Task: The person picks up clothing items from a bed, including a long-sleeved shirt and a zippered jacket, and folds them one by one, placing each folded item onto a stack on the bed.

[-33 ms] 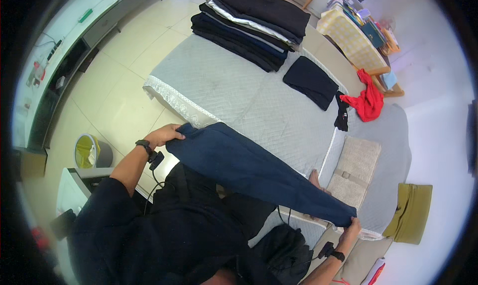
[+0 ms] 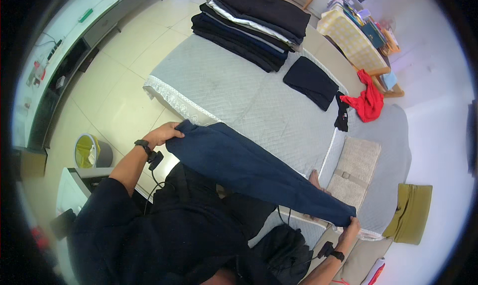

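Observation:
A pair of dark blue trousers (image 2: 254, 168), legs laid together, is stretched between my two hands above my lap and the sofa's near edge. My left hand (image 2: 165, 133) grips the wide waist end, thumb on top. At the narrow hem end, my right hand (image 2: 352, 227) is closed on the cloth, lower and to the right. Beyond the trousers, a folded black garment (image 2: 311, 82) lies flat on the grey sofa cover (image 2: 239, 96). A tall stack of folded dark clothes (image 2: 249, 26) stands at the far end, with one white layer in it.
A red garment (image 2: 368, 97) and a small black cloth (image 2: 342, 113) lie at the right. Near them are a beige cushion (image 2: 354, 170) and an olive cushion (image 2: 411, 213). A waste bin (image 2: 103, 153) stands on the tiled floor at left. Black cloth (image 2: 284, 252) lies beside me.
Almost nothing differs. My left hand and the waist corner of the trousers have shifted very slightly; both hands keep their hold.

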A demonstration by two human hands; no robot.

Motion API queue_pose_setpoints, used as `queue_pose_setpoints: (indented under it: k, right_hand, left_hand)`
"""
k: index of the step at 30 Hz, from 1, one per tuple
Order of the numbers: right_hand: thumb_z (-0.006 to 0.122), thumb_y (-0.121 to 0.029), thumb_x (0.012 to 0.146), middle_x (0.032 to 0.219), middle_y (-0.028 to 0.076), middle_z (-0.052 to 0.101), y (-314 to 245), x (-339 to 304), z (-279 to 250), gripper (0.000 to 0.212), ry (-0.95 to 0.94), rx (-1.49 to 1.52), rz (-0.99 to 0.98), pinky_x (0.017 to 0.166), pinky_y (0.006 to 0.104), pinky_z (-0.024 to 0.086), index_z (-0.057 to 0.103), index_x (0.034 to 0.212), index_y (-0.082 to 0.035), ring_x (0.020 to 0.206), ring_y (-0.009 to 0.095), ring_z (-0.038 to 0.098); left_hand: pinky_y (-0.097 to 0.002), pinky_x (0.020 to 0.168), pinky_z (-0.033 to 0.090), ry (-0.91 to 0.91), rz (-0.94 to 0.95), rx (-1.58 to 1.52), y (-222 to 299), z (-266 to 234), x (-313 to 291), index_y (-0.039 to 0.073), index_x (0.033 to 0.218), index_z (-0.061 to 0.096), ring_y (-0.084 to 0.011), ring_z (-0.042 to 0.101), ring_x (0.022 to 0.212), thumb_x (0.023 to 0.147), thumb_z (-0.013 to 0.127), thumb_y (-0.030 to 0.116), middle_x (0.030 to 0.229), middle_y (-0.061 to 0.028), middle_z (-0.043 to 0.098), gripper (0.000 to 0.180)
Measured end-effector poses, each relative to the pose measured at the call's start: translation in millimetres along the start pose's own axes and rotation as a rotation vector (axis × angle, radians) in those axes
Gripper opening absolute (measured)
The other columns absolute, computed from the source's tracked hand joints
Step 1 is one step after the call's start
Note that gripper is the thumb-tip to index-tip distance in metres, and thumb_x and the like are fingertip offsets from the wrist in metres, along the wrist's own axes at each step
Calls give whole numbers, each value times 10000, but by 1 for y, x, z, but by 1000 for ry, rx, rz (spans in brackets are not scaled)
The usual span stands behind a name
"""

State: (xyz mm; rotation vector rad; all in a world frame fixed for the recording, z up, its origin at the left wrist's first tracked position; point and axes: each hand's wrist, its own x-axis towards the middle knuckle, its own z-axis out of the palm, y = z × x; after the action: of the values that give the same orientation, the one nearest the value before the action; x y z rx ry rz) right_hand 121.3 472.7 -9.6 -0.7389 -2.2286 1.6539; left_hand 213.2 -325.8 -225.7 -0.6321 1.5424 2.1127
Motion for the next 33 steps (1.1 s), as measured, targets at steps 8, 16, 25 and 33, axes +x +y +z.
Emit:
queue_pose_setpoints:
  k: [8, 16, 25, 33]
  right_hand:
    - [588, -155, 880, 755, -22, 504, 11, 6, 14, 120, 24, -117, -15, 652, 284, 379, 568, 790, -80, 700, 121, 459]
    - [620, -190, 841, 805, 16, 547, 60, -7, 7, 146, -29, -323, -94, 652, 325, 446, 622, 800, -50, 749, 156, 505]
    - [652, -130, 801, 832, 93, 685, 144, -34, -11, 185, -243, -646, 179, 601, 370, 588, 706, 931, -8, 654, 234, 660]
    - [732, -153, 859, 980, 310, 697, 82, -103, 73, 261, -699, -1433, -386, 804, 505, 550, 684, 1008, 56, 903, 481, 671]
  left_hand:
    - [-266, 899, 550, 49, 306, 42, 74, 1, -50, 6, 1089, 759, -127, 706, 901, 773, 647, -57, 1011, -32, 771, 342]
    - [-276, 894, 557, -55, 488, 81, 137, 51, -107, -17, 1131, 729, -123, 708, 938, 767, 666, -21, 1058, -44, 763, 369]
    - [-252, 814, 522, -223, 568, 247, 184, 123, -121, 14, 1058, 711, -75, 636, 847, 919, 777, 94, 917, 6, 699, 173]
    - [-290, 841, 528, -303, 723, 449, 225, 185, -127, -16, 1083, 705, -112, 638, 876, 955, 707, 74, 964, -41, 721, 156]
